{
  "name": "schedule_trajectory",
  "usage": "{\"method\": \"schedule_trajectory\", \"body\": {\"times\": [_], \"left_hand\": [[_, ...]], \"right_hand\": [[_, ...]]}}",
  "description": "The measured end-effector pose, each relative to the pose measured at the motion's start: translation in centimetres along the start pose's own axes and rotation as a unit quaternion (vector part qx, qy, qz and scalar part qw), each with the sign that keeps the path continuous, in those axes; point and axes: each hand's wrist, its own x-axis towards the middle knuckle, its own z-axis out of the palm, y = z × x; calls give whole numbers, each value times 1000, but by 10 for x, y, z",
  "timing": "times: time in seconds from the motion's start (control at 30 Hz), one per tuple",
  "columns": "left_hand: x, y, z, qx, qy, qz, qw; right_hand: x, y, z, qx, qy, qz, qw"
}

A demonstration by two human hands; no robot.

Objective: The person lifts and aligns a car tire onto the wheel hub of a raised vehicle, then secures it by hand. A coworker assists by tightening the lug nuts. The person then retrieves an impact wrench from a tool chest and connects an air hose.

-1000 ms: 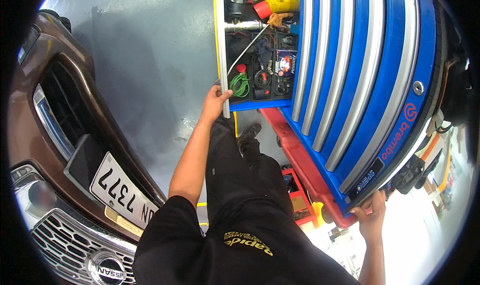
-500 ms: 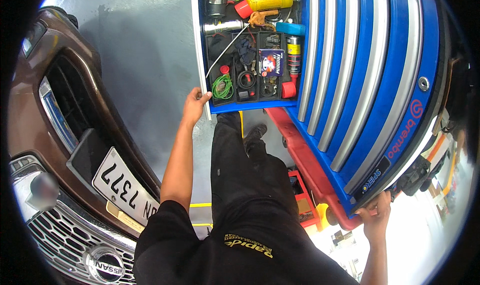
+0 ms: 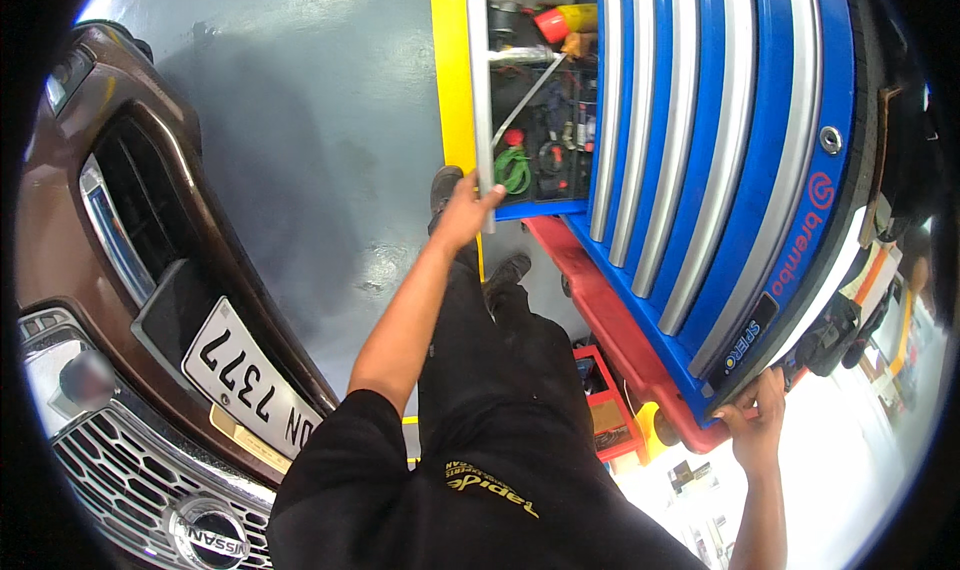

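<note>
A drawer [image 3: 541,210] stands partly out of a blue tool cabinet [image 3: 664,90] with long silver handle strips. My left hand [image 3: 464,213] is closed at the near end of the drawer's silver front edge, its thumb lying across it. Inside the drawer are a coil of green wire [image 3: 512,171], a thin metal rod [image 3: 530,100], a yellow-and-red cylinder [image 3: 566,22] and several smaller items, blurred by motion. On the right, my right hand [image 3: 757,415] grips the cabinet's near corner, with some of the fingers hidden behind the edge.
To the left stands the front of a brown car [image 3: 190,200] with a chrome grille [image 3: 115,480]. A red base [image 3: 600,320] runs under the cabinet, beside a red case [image 3: 612,420]. A yellow line [image 3: 452,70] crosses the grey floor.
The drawer has slid right, further into the cabinet, and my left hand has moved with it. Less of the drawer's contents shows. My right hand stays at the cabinet corner.
</note>
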Motion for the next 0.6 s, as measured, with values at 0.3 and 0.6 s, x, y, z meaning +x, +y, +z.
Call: {"method": "schedule_trajectory", "body": {"times": [0.3, 0.6], "left_hand": [[1, 56, 101, -119, -69, 56, 989], [24, 102, 134, -120, -113, 2, 986]], "right_hand": [[2, 7, 1, 9, 5, -34, 999], [1, 5, 3, 23, 20, -34, 999]]}}
